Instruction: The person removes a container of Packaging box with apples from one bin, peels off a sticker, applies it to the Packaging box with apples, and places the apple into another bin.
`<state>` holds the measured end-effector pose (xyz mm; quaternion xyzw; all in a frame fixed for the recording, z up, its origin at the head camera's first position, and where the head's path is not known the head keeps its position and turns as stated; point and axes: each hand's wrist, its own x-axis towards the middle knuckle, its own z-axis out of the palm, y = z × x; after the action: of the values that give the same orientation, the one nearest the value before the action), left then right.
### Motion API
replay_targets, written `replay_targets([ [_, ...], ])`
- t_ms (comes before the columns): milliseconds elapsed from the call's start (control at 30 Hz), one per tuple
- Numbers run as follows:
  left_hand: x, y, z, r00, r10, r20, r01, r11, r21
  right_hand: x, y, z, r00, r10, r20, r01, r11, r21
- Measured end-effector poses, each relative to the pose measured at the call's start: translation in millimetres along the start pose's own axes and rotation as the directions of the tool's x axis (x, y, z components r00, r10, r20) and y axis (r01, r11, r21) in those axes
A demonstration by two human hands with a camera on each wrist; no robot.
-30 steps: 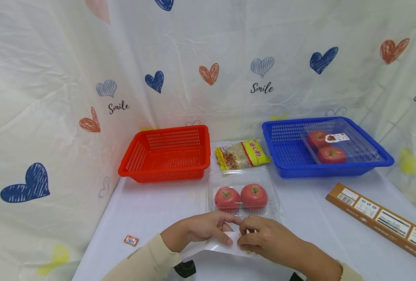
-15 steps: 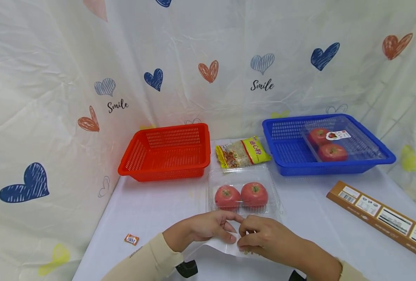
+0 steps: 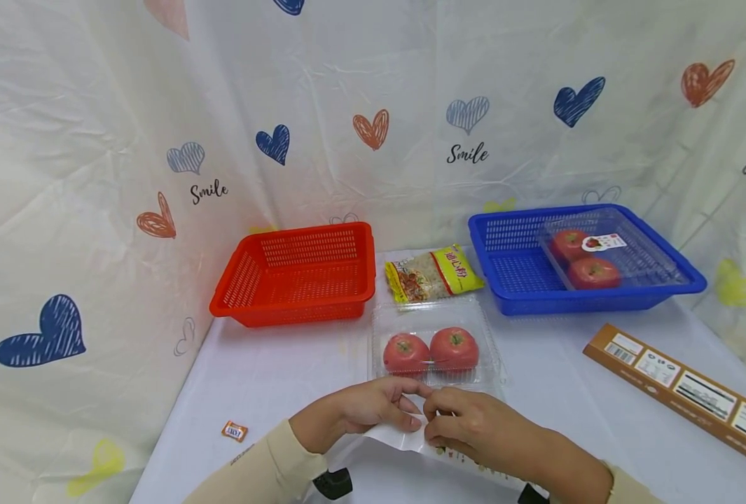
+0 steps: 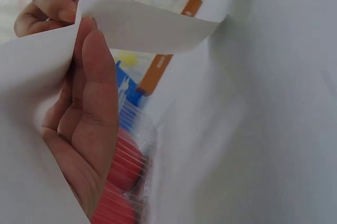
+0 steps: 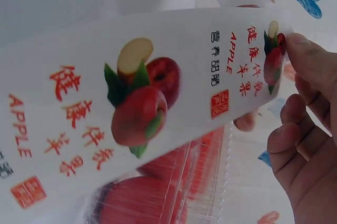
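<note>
Both hands hold a white sheet of apple stickers (image 3: 404, 437) low at the table's near edge. My left hand (image 3: 363, 409) pinches its left part, seen from behind as plain white paper (image 4: 137, 23). My right hand (image 3: 473, 427) pinches the sheet's end, and the right wrist view shows the printed apple pictures (image 5: 139, 103) with red lettering. Just beyond the fingertips lies a clear clamshell box (image 3: 436, 343) with two red tomatoes (image 3: 429, 352).
An orange basket (image 3: 297, 276) stands at the back left, a blue basket (image 3: 583, 262) holding another clamshell of tomatoes (image 3: 583, 259) at the back right. A noodle packet (image 3: 432, 274) lies between them. A long brown box (image 3: 681, 388) lies right; a small sachet (image 3: 235, 431) lies left.
The hands have stayed together on the sheet. More of its printed part now shows under the right hand, and the fingers have shifted slightly.
</note>
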<state>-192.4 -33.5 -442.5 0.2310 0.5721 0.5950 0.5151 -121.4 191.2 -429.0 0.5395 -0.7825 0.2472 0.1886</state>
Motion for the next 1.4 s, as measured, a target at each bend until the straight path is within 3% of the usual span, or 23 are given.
replay_targets([
  [133, -3.1, -1.9, -0.6, 1.0, 0.014, -0.026, -0.013, 1.0, 0.022, 0.0, -0.9, -2.2, 1.0, 0.021, 0.009, -0.021, 0.999, 0.028],
  [267, -7.0, -5.5, 0.9, 0.998, 0.033, -0.055, -0.026, 0.993, 0.116, -1.4, -1.3, -5.8, 1.0, 0.02, 0.003, -0.02, 0.998, 0.055],
  [467, -14.1, -11.8, 7.2, 0.991, 0.012, -0.13, 0.021, 0.969, 0.248, -9.0, -0.4, -10.7, 0.999, 0.039, -0.019, -0.039, 0.998, 0.047],
  [767, -13.1, -16.4, 7.3, 0.99, 0.0, -0.14, 0.051, 0.932, 0.358, -13.6, 5.4, -25.5, 0.994, 0.102, -0.034, -0.102, 0.995, 0.006],
  [1167, -3.3, -29.9, 17.3, 0.966, 0.104, -0.237, 0.04, 0.845, 0.533, -17.5, 17.6, -45.6, 0.987, 0.147, -0.071, -0.148, 0.989, -0.013],
  [1267, 0.6, -32.3, 18.8, 0.958, 0.137, -0.251, 0.045, 0.794, 0.606, -17.0, 21.3, -52.8, 0.985, 0.153, -0.078, -0.156, 0.987, -0.034],
  [1400, 7.3, -34.8, 20.7, 0.953, 0.168, -0.254, 0.06, 0.713, 0.698, -15.2, 27.2, -59.1, 0.988, 0.088, -0.129, -0.1, 0.991, -0.088],
])
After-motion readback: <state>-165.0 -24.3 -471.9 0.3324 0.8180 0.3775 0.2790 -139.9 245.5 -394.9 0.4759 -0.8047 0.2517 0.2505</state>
